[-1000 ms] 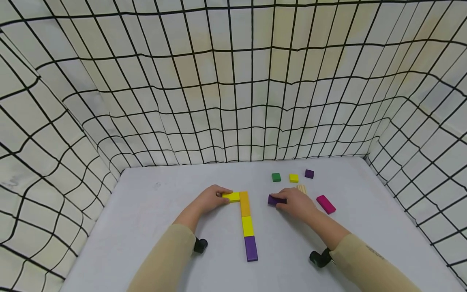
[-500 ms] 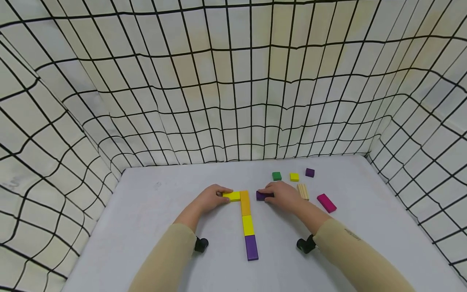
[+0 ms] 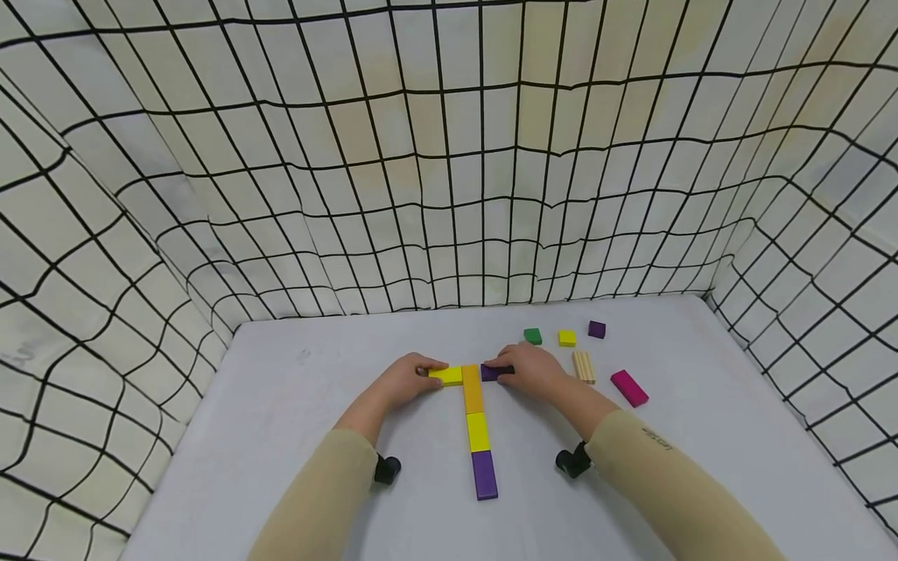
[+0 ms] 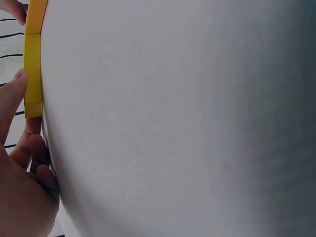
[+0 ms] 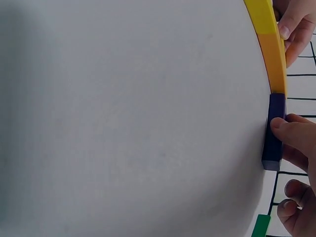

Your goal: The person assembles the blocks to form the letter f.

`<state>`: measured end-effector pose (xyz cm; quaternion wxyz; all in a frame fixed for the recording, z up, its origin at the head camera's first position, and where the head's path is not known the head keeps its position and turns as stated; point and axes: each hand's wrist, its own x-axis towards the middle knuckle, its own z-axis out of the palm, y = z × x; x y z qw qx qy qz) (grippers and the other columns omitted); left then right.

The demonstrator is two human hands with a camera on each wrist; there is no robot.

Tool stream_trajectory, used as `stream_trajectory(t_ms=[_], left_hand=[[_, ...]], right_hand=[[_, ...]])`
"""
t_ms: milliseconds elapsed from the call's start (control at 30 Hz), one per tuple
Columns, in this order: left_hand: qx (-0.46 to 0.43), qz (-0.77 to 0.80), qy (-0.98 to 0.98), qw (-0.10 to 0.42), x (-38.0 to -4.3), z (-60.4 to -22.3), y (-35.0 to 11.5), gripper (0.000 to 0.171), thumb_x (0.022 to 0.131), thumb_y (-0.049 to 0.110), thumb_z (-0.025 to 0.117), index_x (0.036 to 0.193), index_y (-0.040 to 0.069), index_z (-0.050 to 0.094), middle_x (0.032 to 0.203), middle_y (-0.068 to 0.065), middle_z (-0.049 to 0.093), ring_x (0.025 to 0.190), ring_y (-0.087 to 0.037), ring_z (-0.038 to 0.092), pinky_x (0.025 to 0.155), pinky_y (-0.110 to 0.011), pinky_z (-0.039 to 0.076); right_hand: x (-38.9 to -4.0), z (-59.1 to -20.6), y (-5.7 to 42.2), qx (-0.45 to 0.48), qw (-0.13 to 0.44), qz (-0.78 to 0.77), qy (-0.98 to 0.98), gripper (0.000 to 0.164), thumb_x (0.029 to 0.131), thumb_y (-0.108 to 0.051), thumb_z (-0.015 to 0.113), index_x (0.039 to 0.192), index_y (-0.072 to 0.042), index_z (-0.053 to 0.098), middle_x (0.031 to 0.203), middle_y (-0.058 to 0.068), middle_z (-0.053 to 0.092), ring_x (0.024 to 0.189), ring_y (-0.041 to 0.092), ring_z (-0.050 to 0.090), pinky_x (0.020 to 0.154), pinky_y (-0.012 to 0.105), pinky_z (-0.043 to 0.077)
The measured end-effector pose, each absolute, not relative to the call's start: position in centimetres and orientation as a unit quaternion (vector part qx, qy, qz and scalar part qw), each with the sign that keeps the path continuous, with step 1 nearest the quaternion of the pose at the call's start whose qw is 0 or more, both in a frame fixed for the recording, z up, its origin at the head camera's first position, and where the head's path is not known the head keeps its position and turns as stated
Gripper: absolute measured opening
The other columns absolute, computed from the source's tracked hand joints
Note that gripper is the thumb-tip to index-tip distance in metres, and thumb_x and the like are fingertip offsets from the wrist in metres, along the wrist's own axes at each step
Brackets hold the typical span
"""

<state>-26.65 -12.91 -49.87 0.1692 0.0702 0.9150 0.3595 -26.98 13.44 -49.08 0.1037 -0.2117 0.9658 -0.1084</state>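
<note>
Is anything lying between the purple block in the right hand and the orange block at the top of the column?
Nothing visible. The right hand grips the purple block, whose end already sits against the orange block, opposite the yellow block under the left hand.

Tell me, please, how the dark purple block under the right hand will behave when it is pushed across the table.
The dark purple block looks rigid, with flat faces and square edges, so it would probably slide, not roll. It lies low and flat on the smooth white table, so tipping seems unlikely. Being small, it is probably light; the right hand pinches it with fingertips alone.
</note>
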Motion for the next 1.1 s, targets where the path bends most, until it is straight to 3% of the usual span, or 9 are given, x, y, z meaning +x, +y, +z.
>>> stream_trajectory(t_ms=[500, 1100], left_hand=[[0.073, 0.361, 0.914, 0.169, -26.8, -49.9, -12.8, 0.031, 0.092, 0.026, 0.072, 0.123, 0.027, 0.072, 0.118, -0.002, 0.060, 0.102, -0.023, 0.051, 0.096, -0.043, 0.045], [0.065, 0.364, 0.913, 0.170, -27.0, -50.3, -13.1, 0.032, 0.091, 0.027, 0.073, 0.123, 0.028, 0.072, 0.118, -0.002, 0.060, 0.102, -0.024, 0.051, 0.094, -0.042, 0.045]], right_hand=[[-26.9, -49.3, 14.2, -0.173, 0.107, -0.173, 0.964, 0.043, 0.091, -0.033, 0.073, 0.133, -0.030, 0.065, 0.131, 0.001, 0.059, 0.121, 0.022, 0.054, 0.104, 0.042, 0.044], [-26.8, -50.1, 15.1, -0.150, 0.106, -0.227, 0.956, 0.035, 0.092, -0.028, 0.072, 0.127, -0.025, 0.070, 0.120, -0.001, 0.063, 0.113, 0.020, 0.057, 0.101, 0.041, 0.046]])
